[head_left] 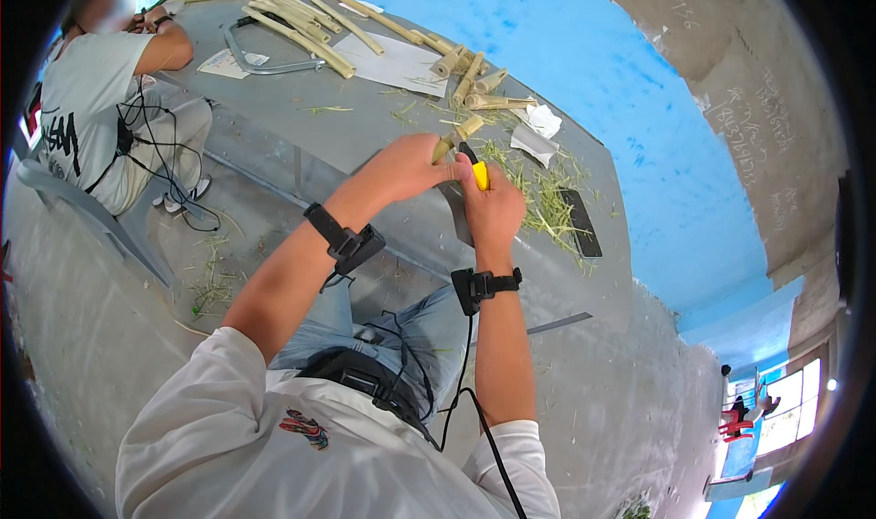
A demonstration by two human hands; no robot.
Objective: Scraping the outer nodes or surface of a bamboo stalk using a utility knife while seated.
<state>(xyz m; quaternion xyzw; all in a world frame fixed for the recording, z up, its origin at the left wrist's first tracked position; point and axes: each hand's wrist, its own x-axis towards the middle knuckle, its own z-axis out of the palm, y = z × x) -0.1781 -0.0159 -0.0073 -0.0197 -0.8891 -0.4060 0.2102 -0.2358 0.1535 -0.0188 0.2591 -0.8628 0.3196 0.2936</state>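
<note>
Above the table's near edge, my left hand [409,165] is closed around a short bamboo piece [470,126], whose pale end sticks out past the fingers. My right hand [495,207] grips a yellow and black utility knife [481,176]. The knife's dark front end lies against or very close to the bamboo; its blade is too small to make out. Both hands are close together, with the left thumb near the knife. Green bamboo shavings [546,199] are scattered beside my right hand.
The grey table [356,122] carries long bamboo sticks [306,35], short bamboo pieces [470,73], a metal-framed hacksaw [260,62], white paper [397,62], crumpled paper [543,120] and a black phone [580,222]. A person [100,99] sits on a grey chair [91,218] at the left.
</note>
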